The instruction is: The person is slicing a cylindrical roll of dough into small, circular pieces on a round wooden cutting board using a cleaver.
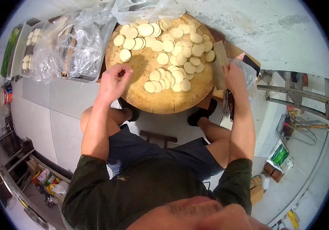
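A round wooden chopping block [167, 100] stands before me, with many thin, pale round slices [168, 46] spread and overlapping across its back, middle and right. At the block's left edge is my left hand [117, 80], thumb and index finger curled close together; whether anything lies between them I cannot tell. One slice [125, 55] lies just beyond its fingertips. My right hand [235, 77], at the block's right edge, is closed on a broad, flat blade [219, 61], probably a cleaver, whose handle is hidden in the grip. The blade lies along the rim, close to the rightmost slices.
At the left, clear plastic bags [81, 49] cover part of a plastic tray [97, 76]; beside it are white pieces [33, 36] and green stalks [10, 51] in containers. Another plastic bag [150, 13] touches the block's back edge. A wall [256, 28] rises behind at right.
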The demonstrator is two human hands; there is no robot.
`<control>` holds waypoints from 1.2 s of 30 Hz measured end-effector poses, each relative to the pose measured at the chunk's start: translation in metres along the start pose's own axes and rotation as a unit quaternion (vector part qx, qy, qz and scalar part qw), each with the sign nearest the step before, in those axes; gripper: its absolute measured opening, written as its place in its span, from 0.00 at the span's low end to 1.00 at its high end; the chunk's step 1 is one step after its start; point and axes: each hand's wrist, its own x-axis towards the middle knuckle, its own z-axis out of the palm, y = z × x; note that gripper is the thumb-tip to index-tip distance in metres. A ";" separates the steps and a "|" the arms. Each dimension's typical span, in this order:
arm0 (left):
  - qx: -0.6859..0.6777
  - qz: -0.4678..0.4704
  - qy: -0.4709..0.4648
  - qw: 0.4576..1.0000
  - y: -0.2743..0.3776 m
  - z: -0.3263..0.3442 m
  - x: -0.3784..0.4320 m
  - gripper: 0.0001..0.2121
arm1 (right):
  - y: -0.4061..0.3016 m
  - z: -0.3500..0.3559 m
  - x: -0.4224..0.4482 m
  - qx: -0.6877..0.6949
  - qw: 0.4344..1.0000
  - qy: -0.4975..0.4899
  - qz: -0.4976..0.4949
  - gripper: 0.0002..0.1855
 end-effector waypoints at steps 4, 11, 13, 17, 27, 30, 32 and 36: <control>0.012 -0.006 -0.003 1.000 0.006 0.001 0.001 0.10 | 0.004 -0.005 -0.016 -0.044 0.998 0.023 -0.041 0.18; 0.013 0.003 -0.009 1.000 0.006 0.005 0.000 0.11 | 0.088 0.053 -0.047 0.163 0.979 0.017 0.121 0.23; 0.011 0.001 -0.015 1.000 0.003 0.006 -0.001 0.11 | 0.096 0.077 -0.065 0.380 0.897 -0.011 0.227 0.22; 0.015 -0.002 -0.014 1.000 -0.003 0.007 0.000 0.11 | 0.086 0.099 -0.087 0.457 0.856 -0.022 0.241 0.22; 0.022 -0.011 -0.020 1.000 0.000 0.010 0.001 0.11 | 0.100 0.114 -0.109 0.449 0.861 0.027 0.239 0.23; 0.043 -0.008 -0.004 0.999 -0.004 0.000 0.000 0.11 | 0.058 0.095 -0.115 0.456 0.854 -0.018 0.250 0.22; 0.038 -0.004 -0.008 0.999 -0.003 0.005 0.001 0.11 | 0.082 0.120 -0.114 0.431 0.865 -0.010 0.258 0.23; 0.044 -0.013 -0.015 0.999 0.000 0.006 -0.001 0.12 | 0.107 0.165 -0.107 0.386 0.894 0.019 0.227 0.25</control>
